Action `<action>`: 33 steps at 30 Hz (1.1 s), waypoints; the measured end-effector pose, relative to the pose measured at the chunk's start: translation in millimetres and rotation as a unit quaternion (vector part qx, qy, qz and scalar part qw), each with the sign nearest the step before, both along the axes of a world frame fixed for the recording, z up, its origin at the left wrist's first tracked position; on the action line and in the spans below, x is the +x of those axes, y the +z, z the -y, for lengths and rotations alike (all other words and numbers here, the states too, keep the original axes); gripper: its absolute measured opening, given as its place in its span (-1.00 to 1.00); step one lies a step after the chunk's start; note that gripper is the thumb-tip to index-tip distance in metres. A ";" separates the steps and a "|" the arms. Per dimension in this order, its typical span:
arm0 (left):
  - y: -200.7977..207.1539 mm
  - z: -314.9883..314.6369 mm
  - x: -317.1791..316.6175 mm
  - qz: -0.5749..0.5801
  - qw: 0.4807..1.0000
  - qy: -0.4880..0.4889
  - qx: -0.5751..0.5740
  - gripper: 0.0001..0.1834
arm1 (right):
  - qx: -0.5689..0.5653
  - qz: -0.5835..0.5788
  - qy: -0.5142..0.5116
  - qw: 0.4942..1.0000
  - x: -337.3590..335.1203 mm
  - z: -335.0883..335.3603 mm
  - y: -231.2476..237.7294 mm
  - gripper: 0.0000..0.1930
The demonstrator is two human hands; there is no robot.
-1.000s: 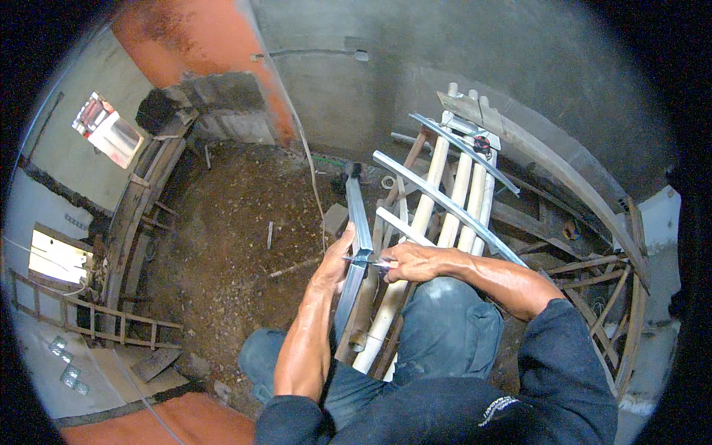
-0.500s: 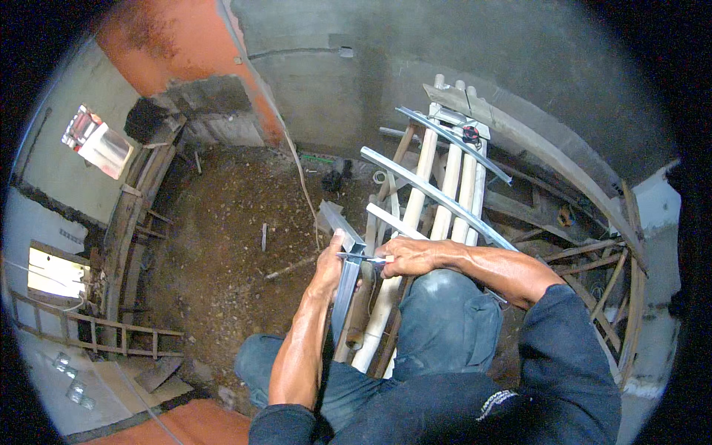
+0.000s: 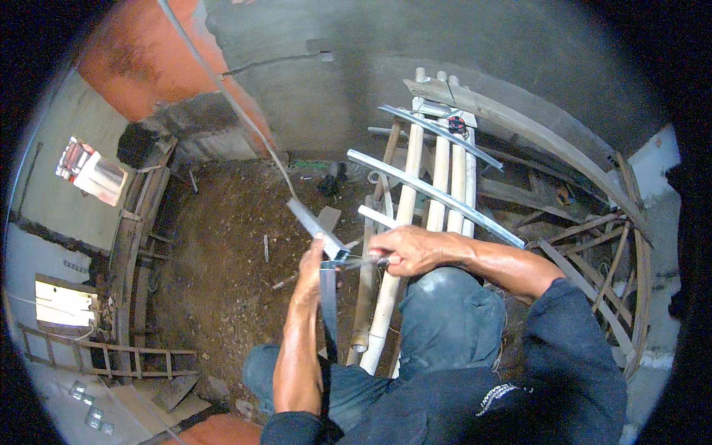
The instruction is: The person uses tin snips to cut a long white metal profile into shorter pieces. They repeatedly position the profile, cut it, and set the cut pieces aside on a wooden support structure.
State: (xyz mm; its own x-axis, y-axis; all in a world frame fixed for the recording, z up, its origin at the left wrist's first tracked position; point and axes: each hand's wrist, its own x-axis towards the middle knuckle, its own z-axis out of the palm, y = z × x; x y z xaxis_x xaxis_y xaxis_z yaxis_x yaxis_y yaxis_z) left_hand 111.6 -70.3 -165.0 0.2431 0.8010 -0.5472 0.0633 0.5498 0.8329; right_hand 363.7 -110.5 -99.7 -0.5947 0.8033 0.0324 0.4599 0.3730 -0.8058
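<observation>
My left hand [image 3: 311, 265] is closed around a silver metal channel [image 3: 328, 300] at its bend. The upper arm of the channel slants away to the far left; the lower arm runs down toward my lap. Just right of that bend, my right hand [image 3: 409, 250] is closed on a hand tool [image 3: 359, 262] with a slim metal front end, blurred by motion. The tool's tip reaches the channel at the bend. My fingers hide most of its handle, so its exact kind does not show.
Pale round poles [image 3: 437, 182] form a bench beside my knee. Two loose metal channels [image 3: 437, 194] lie across it, with a black and red round thing [image 3: 456, 124] at its far end. Left are a wooden ladder [image 3: 122, 363] and planks; timber frames [image 3: 608, 252] stand right.
The upper arm of the channel has swung left and away, and the bend looks wider. Both hands have shifted slightly left in view, with the tool still at the bend.
</observation>
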 end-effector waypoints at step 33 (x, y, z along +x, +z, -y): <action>177.9 -25.3 -24.0 0.306 0.924 0.069 0.218 -0.64 | 0.025 0.290 -0.417 0.861 150.7 27.1 -217.7 -0.62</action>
State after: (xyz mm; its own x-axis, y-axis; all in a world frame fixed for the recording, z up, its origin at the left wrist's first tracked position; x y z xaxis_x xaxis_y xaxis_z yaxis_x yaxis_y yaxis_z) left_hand 87.6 -45.0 12.9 0.2795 0.9593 0.0407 -0.5391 0.1217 0.8334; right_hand 514.4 -137.6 -317.4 0.2599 0.9652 -0.0285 0.9045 -0.2537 -0.3427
